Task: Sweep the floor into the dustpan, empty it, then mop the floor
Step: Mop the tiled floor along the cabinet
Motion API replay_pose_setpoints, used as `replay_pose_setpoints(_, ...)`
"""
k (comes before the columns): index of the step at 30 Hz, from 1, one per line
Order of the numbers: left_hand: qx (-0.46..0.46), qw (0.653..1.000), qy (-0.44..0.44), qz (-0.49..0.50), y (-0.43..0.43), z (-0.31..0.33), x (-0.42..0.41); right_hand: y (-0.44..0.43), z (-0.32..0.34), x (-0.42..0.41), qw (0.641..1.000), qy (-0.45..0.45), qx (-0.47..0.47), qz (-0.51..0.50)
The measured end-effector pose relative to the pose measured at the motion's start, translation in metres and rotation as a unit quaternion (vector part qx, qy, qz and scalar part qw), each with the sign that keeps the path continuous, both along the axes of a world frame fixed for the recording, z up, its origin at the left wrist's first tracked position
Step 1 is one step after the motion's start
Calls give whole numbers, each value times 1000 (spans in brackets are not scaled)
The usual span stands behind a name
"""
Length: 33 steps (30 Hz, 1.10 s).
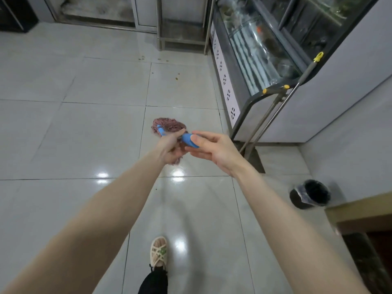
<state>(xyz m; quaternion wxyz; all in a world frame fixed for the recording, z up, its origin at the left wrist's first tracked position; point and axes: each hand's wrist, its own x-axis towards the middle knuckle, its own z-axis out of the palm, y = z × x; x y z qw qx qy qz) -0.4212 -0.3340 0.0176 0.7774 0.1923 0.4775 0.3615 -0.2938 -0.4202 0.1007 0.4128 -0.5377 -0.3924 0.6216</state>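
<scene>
Mop in play, and both hands are on it out in the middle of the scene. The mop head (169, 125), a matted clump of reddish-brown strings, sits flat on the floor (84, 124) just beyond the hands. The handle (188, 141) rises from it back toward the person, so its long axis runs far to near, almost straight along the line of sight and heavily foreshortened. Only the blue plastic collar and the blue end grip show clearly. The left hand (170, 148) is lower on the shaft and nearer the strings, with fingers wrapped round it. The right hand (218, 152) is at the near end, holding the blue grip lightly with the thumb on top and fairly straight fingers beneath. That looks more like a pinch than a full grasp. Judging by this, the next stroke is a push away, because a scatter of small brown specks (176, 78) lies farther out on the tiles, directly beyond the mop head. The floor is large pale glossy tile with thin dark grout lines, and the ceiling lights glare off it near the sandal (158, 250). It looks slick, so the strings should glide. On the right, two metal poles (306, 73) with yellow fittings lean against a curved glass display case (254, 56). They are probably the sweeping tools, though their lower ends are hard to make out. Near right, a round bin (310, 195) with a dark liner stands by the wall.
</scene>
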Motion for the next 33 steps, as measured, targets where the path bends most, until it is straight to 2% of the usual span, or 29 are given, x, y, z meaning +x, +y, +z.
replay_pose_setpoints(6,1,996,69,-47,68,0,-26,73,-7,-14,994,64,-75,43)
replay_pose_setpoints(10,-27,996,71,-50,112,-6,-27,120,-8,-21,991,45,-119,45)
replay_pose_setpoints(14,-41,992,110,-56,152,-19,-26,163,-24,-28,985,35,-162,47)
replay_pose_setpoints(19,-50,990,108,-70,202,-24,-23,212,-33,-23,979,49,-197,4)
replay_pose_setpoints(25,-43,985,141,-92,270,-29,0,279,-39,-6,975,15,-223,-20)
replay_pose_setpoints(33,-19,978,186,-91,400,-24,41,407,-33,32,963,91,-244,-64)
